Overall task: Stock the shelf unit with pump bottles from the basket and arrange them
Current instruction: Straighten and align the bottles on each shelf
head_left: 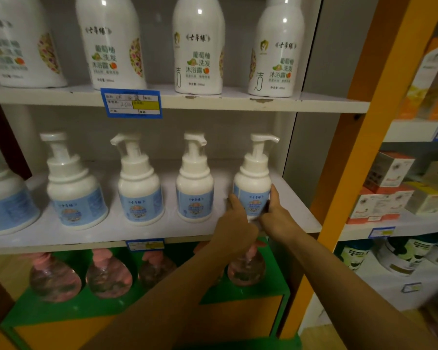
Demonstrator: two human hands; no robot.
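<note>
Several white pump bottles with blue labels stand in a row on the middle shelf (111,236). The rightmost pump bottle (253,180) stands upright near the shelf's right end, its nozzle pointing right. My left hand (234,223) presses its left side and my right hand (278,213) wraps its right side, so both hands grip its lower body. The neighbouring pump bottle (195,193) stands a short gap to the left, and another pump bottle (139,193) stands beyond it. The basket is out of sight.
Tall white bottles (197,46) fill the upper shelf above a blue price tag (131,103). Clear pink-capped bottles (106,274) sit on the green lower shelf. An orange post (359,147) borders the unit; boxes (387,183) fill the neighbouring shelves to the right.
</note>
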